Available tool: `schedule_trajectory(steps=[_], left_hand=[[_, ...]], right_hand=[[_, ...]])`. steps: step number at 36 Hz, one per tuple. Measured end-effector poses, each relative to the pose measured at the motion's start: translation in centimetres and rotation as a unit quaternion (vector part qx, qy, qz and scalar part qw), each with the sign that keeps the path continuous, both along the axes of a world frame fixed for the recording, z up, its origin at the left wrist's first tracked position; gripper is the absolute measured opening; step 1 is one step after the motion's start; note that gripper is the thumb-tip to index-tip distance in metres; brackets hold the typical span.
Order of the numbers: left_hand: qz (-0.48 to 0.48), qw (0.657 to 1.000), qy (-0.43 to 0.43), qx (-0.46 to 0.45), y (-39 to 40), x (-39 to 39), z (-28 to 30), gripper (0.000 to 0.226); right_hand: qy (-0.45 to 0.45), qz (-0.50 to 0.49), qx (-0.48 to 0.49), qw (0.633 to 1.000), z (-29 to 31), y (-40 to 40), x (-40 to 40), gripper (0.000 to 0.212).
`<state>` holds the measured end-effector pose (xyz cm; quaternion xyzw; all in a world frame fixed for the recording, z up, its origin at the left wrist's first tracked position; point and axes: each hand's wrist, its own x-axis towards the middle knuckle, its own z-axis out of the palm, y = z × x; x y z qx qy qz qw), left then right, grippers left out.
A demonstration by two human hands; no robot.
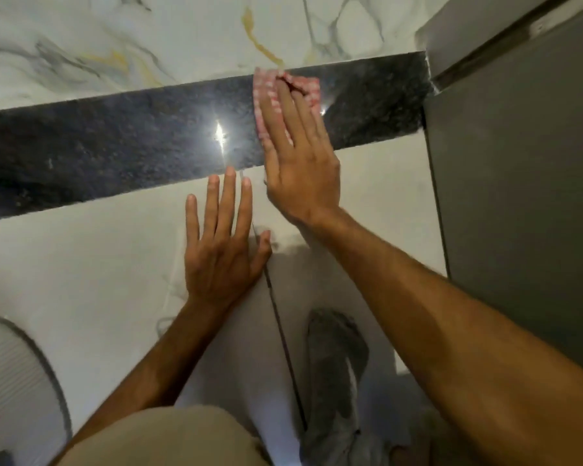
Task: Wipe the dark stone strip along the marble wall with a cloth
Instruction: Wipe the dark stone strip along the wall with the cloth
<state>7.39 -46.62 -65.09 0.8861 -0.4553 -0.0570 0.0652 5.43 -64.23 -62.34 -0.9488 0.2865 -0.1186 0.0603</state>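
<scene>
While flat (fingers spread), cloth (276,95) underhand.

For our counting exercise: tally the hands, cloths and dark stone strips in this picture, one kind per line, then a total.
Hands: 2, left hand and right hand
Cloths: 1, pink checked cloth
Dark stone strips: 1, dark stone strip
Total: 4

cloth (285,95) mostly hidden under right hand (302,169), dark stone strip (115,142) cut off at left edge
</scene>
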Motion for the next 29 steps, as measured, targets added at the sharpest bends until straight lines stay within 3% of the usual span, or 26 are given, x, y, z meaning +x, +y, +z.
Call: schedule_trajectory(steps=[2, 4, 8, 11, 15, 19, 23, 29], left_hand=[[0.0, 1.0, 0.005, -0.002, 0.0, 0.0, 0.2, 0.075], [0.0, 1.0, 0.009, -0.003, 0.1, 0.1, 0.2, 0.076], [-0.009, 1.0, 0.007, -0.004, 0.2, 0.2, 0.1, 0.078], [-0.005, 1.0, -0.007, -0.013, 0.2, 0.1, -0.1, 0.077], [0.003, 1.0, -0.022, -0.015, -0.1, 0.1, -0.1, 0.076], [-0.005, 1.0, -0.014, -0.016, 0.0, 0.2, 0.1, 0.074], [-0.003, 1.0, -0.006, -0.016, 0.0, 0.3, 0.1, 0.075], [0.001, 0.999, -0.019, -0.031, 0.0, 0.1, -0.4, 0.076]], right_hand=[[0.04, 0.032, 0.028, 0.998, 0.4, 0.3, -4.0, 0.062], [0.056, -0.002, 0.039, 0.998, 0.4, -0.7, -6.2, 0.062], [0.044, -0.184, -0.013, 0.982, 0.0, -5.7, -3.2, 0.059], [0.054, -0.292, 0.002, 0.955, -0.3, -9.8, 1.6, 0.066], [0.046, -0.21, 0.02, 0.977, -0.5, -8.6, 4.8, 0.064], [0.024, -0.095, 0.003, 0.995, 0.0, -2.2, 1.6, 0.06], [0.025, -0.205, 0.031, 0.978, -0.1, -1.1, -1.8, 0.06], [0.067, -0.319, 0.052, 0.944, 0.0, -11.0, 3.0, 0.063]])
